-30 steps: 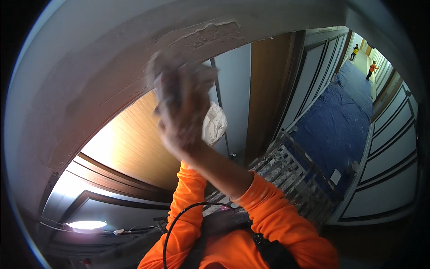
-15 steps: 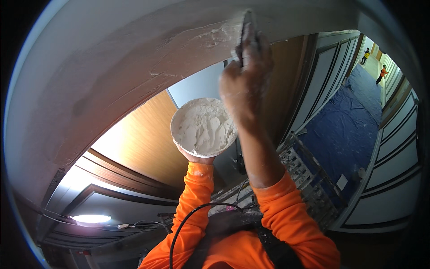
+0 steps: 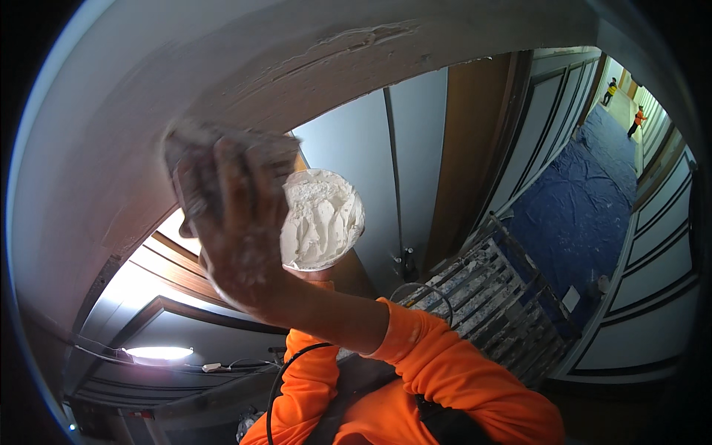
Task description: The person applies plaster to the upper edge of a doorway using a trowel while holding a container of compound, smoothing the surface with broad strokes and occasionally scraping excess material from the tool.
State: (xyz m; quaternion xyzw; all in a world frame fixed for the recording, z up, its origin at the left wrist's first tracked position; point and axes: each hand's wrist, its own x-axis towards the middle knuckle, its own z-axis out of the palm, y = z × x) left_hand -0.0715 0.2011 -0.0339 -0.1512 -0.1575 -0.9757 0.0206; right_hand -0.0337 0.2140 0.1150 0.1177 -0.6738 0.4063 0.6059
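Note:
My right hand [image 3: 237,222] grips a wide, plaster-smeared putty knife [image 3: 271,148] up at the left, over the pale underside [image 3: 133,96] of an arch or beam; whether the blade touches it is unclear. Rough wet streaks of filler [image 3: 345,46] run along that surface. Below and behind, my left hand [image 3: 314,274] holds a round tub of creamy white filler [image 3: 322,219] from underneath, mostly hidden by the tub and my right arm. The right hand and knife are slightly smeared by motion.
A spattered slatted metal platform [image 3: 482,297] lies below. Blue sheeting [image 3: 564,200] covers the corridor floor, where two workers in yellow [image 3: 610,89] and orange [image 3: 639,119] stand far off. Panelled walls [image 3: 638,311] flank it. A glowing light [image 3: 159,354] with wires hangs at lower left.
In the last half second my right hand and knife swung from the upper middle down to the left, now partly in front of the tub's left side. The filler streaks look longer and smoother.

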